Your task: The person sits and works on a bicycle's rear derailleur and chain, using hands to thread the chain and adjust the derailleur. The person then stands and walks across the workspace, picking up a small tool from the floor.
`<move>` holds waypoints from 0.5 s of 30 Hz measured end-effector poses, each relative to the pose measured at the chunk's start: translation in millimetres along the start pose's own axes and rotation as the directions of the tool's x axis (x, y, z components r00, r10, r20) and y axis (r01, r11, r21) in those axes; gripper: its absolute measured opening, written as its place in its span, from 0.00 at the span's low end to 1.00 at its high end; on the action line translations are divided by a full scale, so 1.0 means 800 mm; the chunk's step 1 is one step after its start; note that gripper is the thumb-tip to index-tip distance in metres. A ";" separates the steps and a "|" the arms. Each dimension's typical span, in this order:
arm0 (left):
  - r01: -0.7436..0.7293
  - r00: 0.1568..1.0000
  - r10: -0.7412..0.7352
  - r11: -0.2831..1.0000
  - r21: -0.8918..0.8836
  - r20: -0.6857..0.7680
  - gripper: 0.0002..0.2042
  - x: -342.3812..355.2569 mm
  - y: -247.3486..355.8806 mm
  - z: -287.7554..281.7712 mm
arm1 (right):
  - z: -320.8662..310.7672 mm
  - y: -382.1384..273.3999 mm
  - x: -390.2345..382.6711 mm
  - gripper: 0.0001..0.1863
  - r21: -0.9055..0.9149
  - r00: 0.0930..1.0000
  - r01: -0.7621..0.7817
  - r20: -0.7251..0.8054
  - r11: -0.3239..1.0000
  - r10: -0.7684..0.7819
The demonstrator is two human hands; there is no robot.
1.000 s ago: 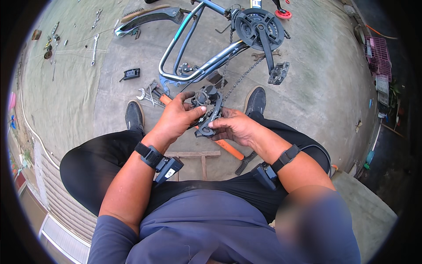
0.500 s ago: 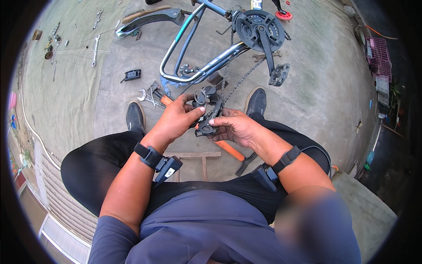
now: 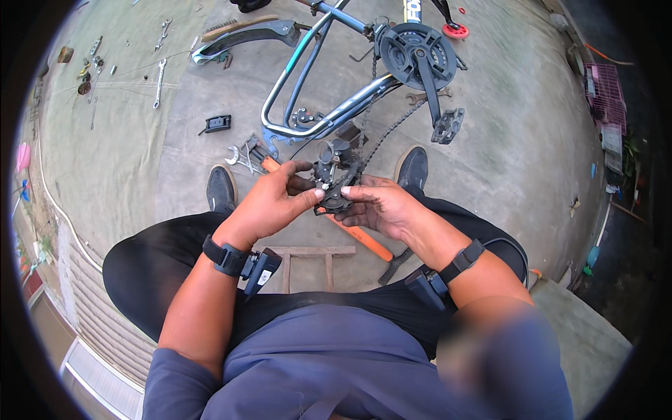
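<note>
Between my hands is a black rear derailleur (image 3: 334,157), held over an orange-handled tool. My left hand (image 3: 273,199) grips its left side, thumb pressed near the lower cage and fingers curled behind. On the other side my right hand (image 3: 383,205) pinches the cage between thumb and fingers; some fingertips are hidden beneath it. A bicycle chain (image 3: 392,129) runs from the derailleur up to the black chainring (image 3: 418,57) on the blue bike frame (image 3: 294,105). A pedal (image 3: 448,126) hangs from the crank arm.
The orange-handled tool (image 3: 367,242) lies under my hands, near a wooden frame (image 3: 308,250). Wrenches (image 3: 241,157) lie beyond my left foot, with another wrench (image 3: 159,84) farther left. A black mudguard (image 3: 252,35) and a brush (image 3: 238,24) lie at the back. A pink crate (image 3: 605,98) stands far right.
The derailleur has turned slightly in my hands, and my left fingers have shifted along it. The whole scene sits a little lower and farther right in the picture.
</note>
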State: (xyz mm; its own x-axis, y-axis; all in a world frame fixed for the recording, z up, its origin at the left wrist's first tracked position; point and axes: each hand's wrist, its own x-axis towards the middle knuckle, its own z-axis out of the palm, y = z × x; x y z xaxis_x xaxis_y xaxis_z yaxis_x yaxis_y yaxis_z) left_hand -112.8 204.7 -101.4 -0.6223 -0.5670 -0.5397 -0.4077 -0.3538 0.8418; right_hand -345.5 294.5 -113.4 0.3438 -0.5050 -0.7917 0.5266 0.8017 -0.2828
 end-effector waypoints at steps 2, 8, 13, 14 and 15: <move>-0.007 0.997 0.001 0.997 0.077 0.083 0.29 -0.012 0.015 -0.007 | 0.003 -0.001 -0.003 0.17 0.000 1.000 0.013 -0.021 1.000 -0.013; -0.053 0.999 0.047 0.953 0.300 0.028 0.14 -0.026 0.028 -0.006 | 0.007 -0.010 -0.011 0.17 -0.008 0.999 0.029 -0.030 1.000 -0.029; -0.160 0.971 0.210 0.925 0.346 -0.112 0.09 -0.012 0.025 -0.012 | 0.015 -0.046 -0.029 0.23 -0.396 0.990 -0.038 -0.137 0.918 -0.018; -0.153 0.967 0.211 0.930 0.335 -0.143 0.09 -0.012 0.035 -0.012 | 0.022 -0.056 -0.035 0.24 -0.549 0.981 -0.014 -0.170 0.836 -0.095; -0.147 0.962 0.211 0.934 0.324 -0.173 0.09 -0.011 0.040 -0.012 | 0.024 -0.061 -0.039 0.25 -0.686 0.966 -0.001 -0.188 0.727 -0.176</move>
State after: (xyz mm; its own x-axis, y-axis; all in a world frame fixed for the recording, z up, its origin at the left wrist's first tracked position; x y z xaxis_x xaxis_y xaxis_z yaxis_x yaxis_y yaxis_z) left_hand -114.2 190.7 -69.4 -0.5690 -0.7489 -0.3398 -0.5067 -0.0062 0.8621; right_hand -367.1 265.0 -64.2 0.0934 -0.5687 -0.8172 -0.1511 0.8032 -0.5763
